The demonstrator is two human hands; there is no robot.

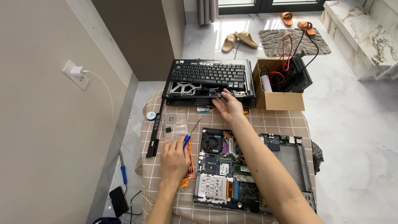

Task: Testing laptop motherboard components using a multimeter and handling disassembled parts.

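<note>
I see my right hand stretched toward the upper middle of the frame, fingers loose and spread, resting on the front edge of the laptop case, which carries a black keyboard lying partly lifted on top. My left hand sits lower left of centre, closed around a screwdriver with a blue grip, its shaft pointing up and to the right. Under that hand lies an orange tray; what it contains I cannot tell. Just above it is a clear plastic bag with a few small dark parts inside. At the upper right of the worktop, covered with a checked cloth, stands a cardboard box holding a white tube, a black device and red and black wires that spill over its rim. The bare laptop base, with fan and circuit board showing, fills the lower centre beneath my right forearm. A long black strip lies at the left edge. On the floor at lower left rest a soldering iron and a phone; sandals lie at the top.
</note>
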